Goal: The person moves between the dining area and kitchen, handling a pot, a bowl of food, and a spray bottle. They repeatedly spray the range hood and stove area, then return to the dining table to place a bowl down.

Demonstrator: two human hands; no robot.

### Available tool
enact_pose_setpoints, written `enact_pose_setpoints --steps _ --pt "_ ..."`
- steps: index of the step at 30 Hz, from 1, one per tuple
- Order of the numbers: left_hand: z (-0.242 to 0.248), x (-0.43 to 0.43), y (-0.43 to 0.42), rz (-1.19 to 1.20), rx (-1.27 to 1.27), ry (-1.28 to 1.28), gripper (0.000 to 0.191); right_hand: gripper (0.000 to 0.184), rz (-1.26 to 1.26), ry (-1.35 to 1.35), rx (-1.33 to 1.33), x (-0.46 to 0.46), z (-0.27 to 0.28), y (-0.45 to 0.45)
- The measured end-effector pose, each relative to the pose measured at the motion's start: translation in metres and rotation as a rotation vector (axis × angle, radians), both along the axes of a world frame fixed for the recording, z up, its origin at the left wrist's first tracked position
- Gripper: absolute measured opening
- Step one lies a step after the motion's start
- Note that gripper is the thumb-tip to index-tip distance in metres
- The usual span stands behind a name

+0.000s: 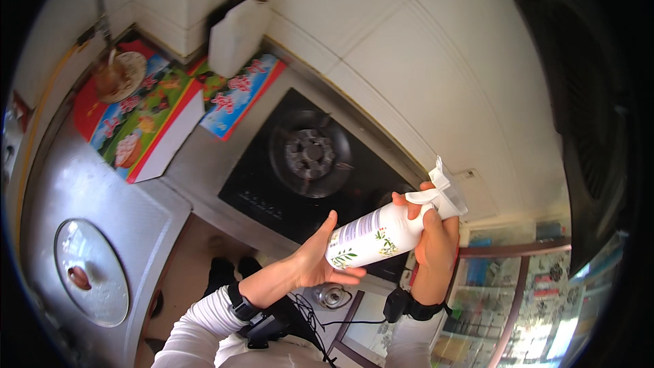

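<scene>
A white spray bottle with a printed leaf-and-flower label is held tilted over the front right of the black gas hob. My right hand wraps around its neck, just below the white trigger head, with a finger by the trigger. At the lower end, my left hand supports the bottle's base, its thumb up along one side and its fingers beneath. Part of the hob lies hidden behind the bottle and my hands.
A glass lid lies on the steel counter at left. Printed cardboard boxes stand beyond it, one bearing a plate. A white plastic jug is behind. A metal kettle sits low, near black cables. A range hood overhangs the right.
</scene>
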State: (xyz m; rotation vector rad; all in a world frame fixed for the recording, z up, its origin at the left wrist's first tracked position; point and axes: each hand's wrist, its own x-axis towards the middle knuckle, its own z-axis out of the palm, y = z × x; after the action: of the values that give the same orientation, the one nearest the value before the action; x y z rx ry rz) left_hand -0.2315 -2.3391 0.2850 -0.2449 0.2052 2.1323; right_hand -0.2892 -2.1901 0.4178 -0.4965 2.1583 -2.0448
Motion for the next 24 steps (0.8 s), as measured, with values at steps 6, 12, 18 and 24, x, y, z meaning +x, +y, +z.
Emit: enact_pose_setpoints --steps 6,12,18,24 --pt "-0.027 0.018 -0.05 0.76 -1.035 0.656 0.084 0.031 -0.095 -0.085 0.028 0.01 -0.054 -0.066" --pt "-0.053 0.029 -0.064 0.802 -2.089 0.869 0.09 0.029 -0.181 -0.107 0.03 0.028 -0.12 -0.144" --pt "-0.086 0.031 -0.095 0.863 -2.095 0.776 0.078 0.03 -0.169 -0.16 0.001 0.04 -0.148 -0.187" --pt "-0.093 0.033 -0.154 0.641 -1.744 0.897 0.081 0.022 -0.086 -0.122 0.077 0.027 -0.162 -0.201"
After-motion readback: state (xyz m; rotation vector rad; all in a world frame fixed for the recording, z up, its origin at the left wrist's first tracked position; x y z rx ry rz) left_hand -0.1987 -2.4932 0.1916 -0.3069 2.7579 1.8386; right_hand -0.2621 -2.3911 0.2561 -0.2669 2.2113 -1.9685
